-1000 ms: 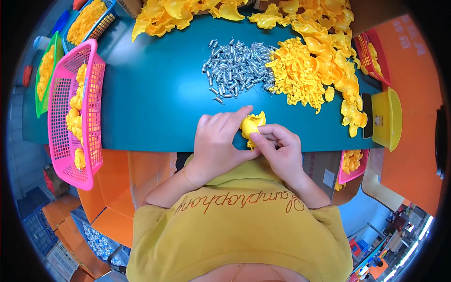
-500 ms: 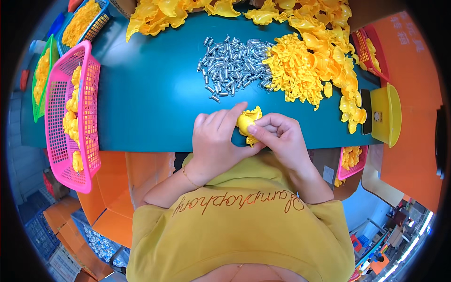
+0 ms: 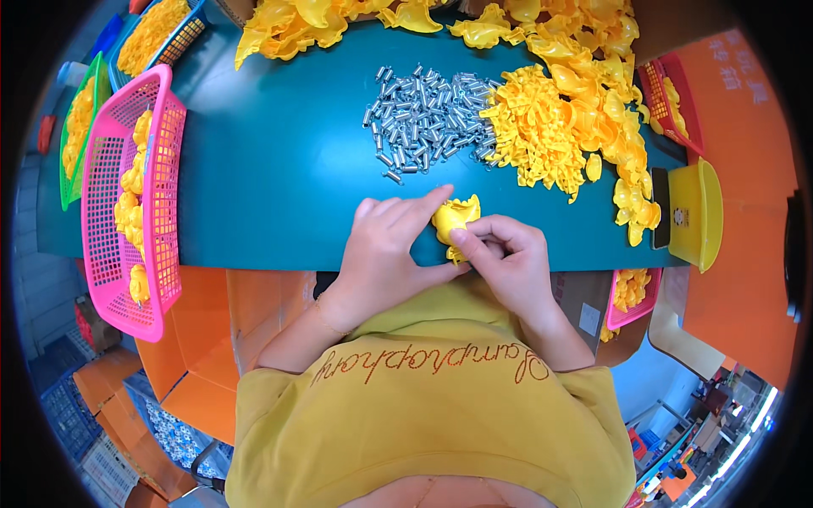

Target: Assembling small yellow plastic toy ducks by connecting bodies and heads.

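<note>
Close to the table's front edge, a hollow-looking yellow plastic piece (image 3: 449,218) with a wavy rim is pinched between the thumb and fingers of my right hand (image 3: 517,258). My left hand (image 3: 377,241) is beside it on the left, thumb and index finger spread wide around the piece and the other fingers stretched out. Any touch between the left fingertips and the piece is hard to make out. Just beyond the hands lies a heap of small silvery metal cylinders (image 3: 428,118), like little springs. A pile of small yellow plastic parts (image 3: 538,127) adjoins it on the right.
Larger yellow plastic shells (image 3: 593,118) line the back and right of the green table (image 3: 254,195). A pink basket (image 3: 159,212) with yellow pieces stands at left, near green and blue baskets (image 3: 176,42). At right are a yellow container (image 3: 701,212) and a red basket (image 3: 684,102).
The yellow piece has turned slightly in my right fingers. My left thumb and index finger are spread a little wider. The whole view has shifted slightly.
</note>
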`<state>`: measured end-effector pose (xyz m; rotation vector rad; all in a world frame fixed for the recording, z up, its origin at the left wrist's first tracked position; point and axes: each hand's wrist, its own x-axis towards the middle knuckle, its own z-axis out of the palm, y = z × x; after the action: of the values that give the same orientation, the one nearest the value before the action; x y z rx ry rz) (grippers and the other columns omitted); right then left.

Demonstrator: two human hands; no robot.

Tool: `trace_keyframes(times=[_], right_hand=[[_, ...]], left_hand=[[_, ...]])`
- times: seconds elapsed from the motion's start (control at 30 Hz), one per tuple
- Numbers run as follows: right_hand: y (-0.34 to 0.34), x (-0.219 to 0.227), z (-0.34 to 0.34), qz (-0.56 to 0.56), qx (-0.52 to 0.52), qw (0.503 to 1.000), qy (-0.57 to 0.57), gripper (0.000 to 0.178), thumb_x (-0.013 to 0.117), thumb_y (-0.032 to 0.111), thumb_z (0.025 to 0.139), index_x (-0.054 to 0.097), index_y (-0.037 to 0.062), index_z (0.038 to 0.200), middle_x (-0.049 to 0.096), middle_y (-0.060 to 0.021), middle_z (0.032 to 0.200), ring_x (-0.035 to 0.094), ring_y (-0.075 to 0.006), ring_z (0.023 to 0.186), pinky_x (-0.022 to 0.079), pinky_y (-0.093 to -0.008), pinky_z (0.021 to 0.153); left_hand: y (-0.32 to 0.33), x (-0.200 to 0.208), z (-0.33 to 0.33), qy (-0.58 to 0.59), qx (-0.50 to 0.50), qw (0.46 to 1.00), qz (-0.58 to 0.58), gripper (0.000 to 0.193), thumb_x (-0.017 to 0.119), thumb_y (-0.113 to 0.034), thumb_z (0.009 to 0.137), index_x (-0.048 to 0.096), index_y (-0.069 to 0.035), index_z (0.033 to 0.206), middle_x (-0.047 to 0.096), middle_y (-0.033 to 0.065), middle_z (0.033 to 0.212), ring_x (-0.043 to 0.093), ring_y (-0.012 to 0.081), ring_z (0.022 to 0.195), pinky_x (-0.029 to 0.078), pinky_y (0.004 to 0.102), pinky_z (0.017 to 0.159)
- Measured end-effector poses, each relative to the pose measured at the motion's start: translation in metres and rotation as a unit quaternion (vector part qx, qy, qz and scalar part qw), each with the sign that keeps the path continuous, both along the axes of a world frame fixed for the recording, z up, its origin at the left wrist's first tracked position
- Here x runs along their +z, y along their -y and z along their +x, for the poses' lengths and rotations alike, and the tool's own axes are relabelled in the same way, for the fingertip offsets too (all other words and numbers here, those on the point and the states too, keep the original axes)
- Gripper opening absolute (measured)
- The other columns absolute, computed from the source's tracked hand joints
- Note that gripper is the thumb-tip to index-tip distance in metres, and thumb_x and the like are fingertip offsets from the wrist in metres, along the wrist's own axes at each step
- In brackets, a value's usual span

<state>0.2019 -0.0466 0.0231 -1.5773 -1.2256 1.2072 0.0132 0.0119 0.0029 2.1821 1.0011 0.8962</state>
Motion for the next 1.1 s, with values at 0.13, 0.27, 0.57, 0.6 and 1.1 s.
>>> trace_keyframes(times=[0.13,0.27,0.57,0.6,1.1], right_hand=[[-0.002,0.007,-0.010,0.135,0.028,0.976,0.166,0.015,0.085,0.014,0.090,0.078,0.0027,0.097,0.071,-0.0005,0.072,0.050,-0.0030,0.055,0.035,-0.0236,0.054],[-0.003,0.003,-0.008,0.201,0.039,0.950,0.235,0.016,0.087,0.016,0.087,0.078,0.0043,0.094,0.070,-0.0036,0.072,0.051,-0.0101,0.051,0.037,-0.0299,0.055],[-0.003,-0.002,0.001,0.233,0.066,0.927,0.285,0.024,0.089,0.032,0.082,0.078,0.0116,0.089,0.076,-0.0001,0.089,0.069,-0.0195,0.079,0.048,-0.0364,0.069],[-0.004,0.003,0.000,0.245,0.087,0.923,0.283,0.026,0.091,0.028,0.079,0.079,0.0094,0.092,0.077,-0.0025,0.092,0.069,-0.0220,0.080,0.050,-0.0361,0.070],[-0.122,0.043,0.169,0.259,-0.082,0.848,0.455,0.018,0.075,0.019,0.097,0.080,0.0058,0.109,0.077,-0.0110,0.108,0.070,-0.0227,0.091,0.056,-0.0348,0.085]], left_hand=[[0.001,0.003,-0.001,-0.033,0.008,0.999,-0.020,0.081,0.094,-0.029,0.067,0.065,-0.012,0.140,0.068,0.0022,0.095,0.063,0.0184,0.082,0.040,0.0355,0.077],[0.002,0.005,-0.002,-0.048,0.003,0.998,-0.041,0.079,0.093,-0.029,0.069,0.064,-0.013,0.141,0.074,0.0054,0.107,0.070,0.0218,0.096,0.043,0.0379,0.082],[0.000,0.004,-0.001,-0.016,-0.011,0.999,-0.034,0.087,0.094,-0.028,0.061,0.065,-0.015,0.142,0.061,0.0004,0.084,0.055,0.0170,0.072,0.039,0.0340,0.075],[0.001,0.006,-0.002,-0.012,-0.016,0.999,-0.026,0.087,0.094,-0.028,0.061,0.065,-0.015,0.142,0.061,0.0004,0.084,0.055,0.0170,0.072,0.039,0.0340,0.075],[-0.005,0.021,-0.006,-0.074,-0.048,0.993,-0.073,0.085,0.094,-0.031,0.068,0.062,-0.015,0.144,0.061,0.0000,0.086,0.057,0.0177,0.075,0.038,0.0349,0.079]])
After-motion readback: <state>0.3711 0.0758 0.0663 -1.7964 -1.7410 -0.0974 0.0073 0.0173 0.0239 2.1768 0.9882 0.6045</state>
